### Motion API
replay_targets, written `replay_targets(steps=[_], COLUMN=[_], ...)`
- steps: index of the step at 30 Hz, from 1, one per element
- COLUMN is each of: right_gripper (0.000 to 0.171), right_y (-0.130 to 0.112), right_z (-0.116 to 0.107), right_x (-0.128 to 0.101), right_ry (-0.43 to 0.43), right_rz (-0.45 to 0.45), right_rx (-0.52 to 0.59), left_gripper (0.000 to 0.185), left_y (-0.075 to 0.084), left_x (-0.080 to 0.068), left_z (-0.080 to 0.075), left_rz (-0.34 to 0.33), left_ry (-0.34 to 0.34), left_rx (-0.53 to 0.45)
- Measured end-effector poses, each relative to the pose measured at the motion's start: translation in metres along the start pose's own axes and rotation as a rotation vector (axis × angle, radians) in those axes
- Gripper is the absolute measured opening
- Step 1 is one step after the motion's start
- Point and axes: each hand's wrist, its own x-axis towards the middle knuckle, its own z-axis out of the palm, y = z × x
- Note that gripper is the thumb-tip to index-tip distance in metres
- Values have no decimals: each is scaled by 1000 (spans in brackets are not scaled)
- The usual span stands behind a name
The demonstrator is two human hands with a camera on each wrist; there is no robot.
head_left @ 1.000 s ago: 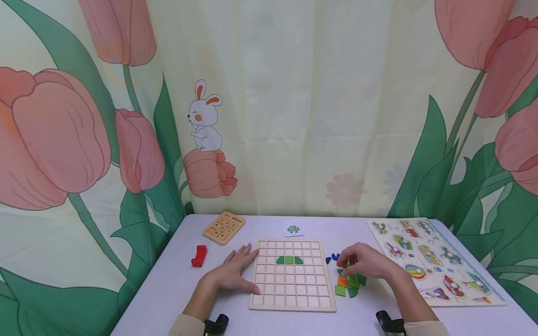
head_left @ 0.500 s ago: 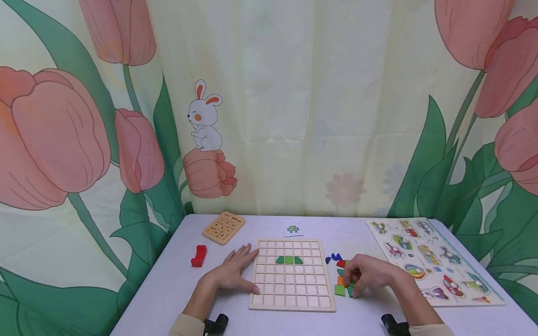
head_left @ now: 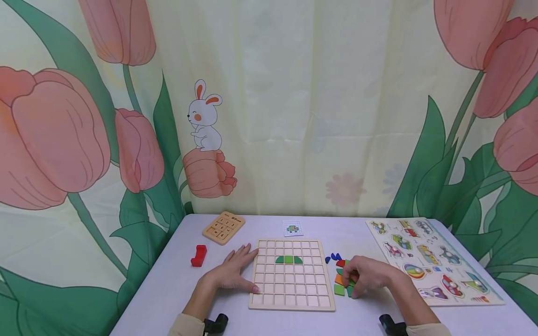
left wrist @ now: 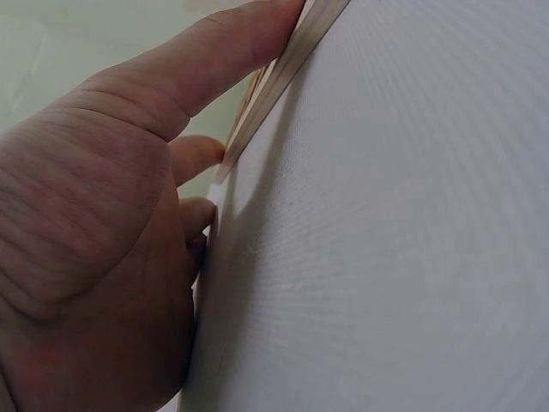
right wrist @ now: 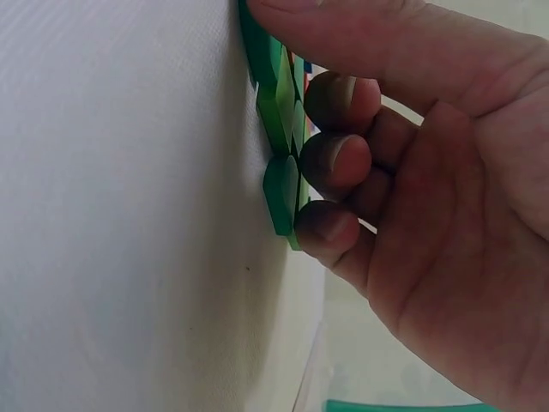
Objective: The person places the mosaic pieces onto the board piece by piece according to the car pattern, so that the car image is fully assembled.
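My left hand (head_left: 234,269) rests on the left edge of a wooden grid board (head_left: 294,301), its fingers spread and thumb on the rim. On the board, a light green square (head_left: 288,259) sits between two dark green rounded pieces. Right of the board, my right hand (head_left: 371,275) reaches into a group of coloured pieces with curled fingers. Its thumb and index finger pinch a dark green rounded piece (head_left: 350,291) at the group's near end. A light green square (head_left: 339,290) and an orange piece (head_left: 338,279) lie beside it. Other green pieces (right wrist: 281,193) sit under the fingertips.
Small blue pieces (head_left: 336,256) and a red piece (head_left: 340,263) lie behind the group. A pattern card (head_left: 292,228) lies beyond the board. At left are a wooden number board (head_left: 223,228) and a red block (head_left: 199,255). A picture puzzle board (head_left: 414,247) covers the right side.
My right hand has moved from the far part of the pieces toward the near end, uncovering the red piece, and has barely shifted over the last half second. My left hand stays put.
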Motion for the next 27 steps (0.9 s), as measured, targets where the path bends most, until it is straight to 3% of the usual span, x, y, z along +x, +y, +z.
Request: replay_targets(steps=[18, 23, 27], right_gripper=[25, 18, 12], right_y=[-1, 0, -1], right_z=[1, 0, 1], right_x=[3, 8, 13], right_ry=[-13, 76, 167], right_rz=[-77, -157, -171], right_rx=[39, 100, 140], left_gripper=[117, 116, 116], left_y=[-1, 0, 1], left_x=[-1, 0, 0], left_z=[1, 0, 0], left_rz=[-9, -12, -12], left_ry=[2, 1, -1], left_rx=[-8, -10, -11])
